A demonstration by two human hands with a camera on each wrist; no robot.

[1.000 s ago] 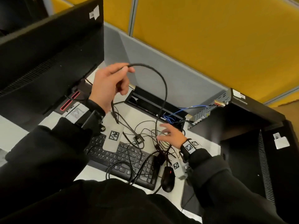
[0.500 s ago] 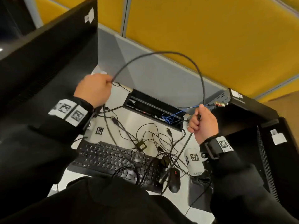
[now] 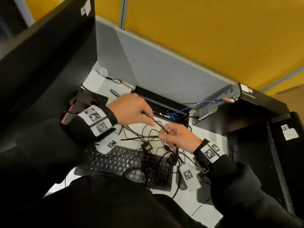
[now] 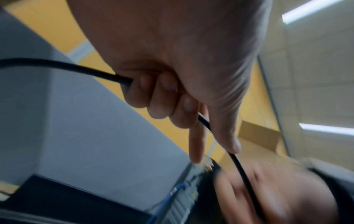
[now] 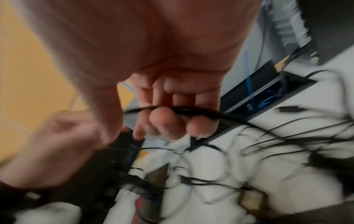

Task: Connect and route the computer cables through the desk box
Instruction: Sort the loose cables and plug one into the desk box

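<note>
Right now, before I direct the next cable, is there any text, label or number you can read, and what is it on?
No readable text.
Wrist bands: square coded markers only.
Monitor sticker: too blurred.
Computer label: too small.
Tower tag: blurred.
Keyboard: key legends too small.

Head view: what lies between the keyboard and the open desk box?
A tangle of thin black cables on the white desk, between keyboard and desk box, shown in the head view.

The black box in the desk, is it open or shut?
Open. The black rectangular desk box has its lid raised at the back, and blue cables show inside.
</note>
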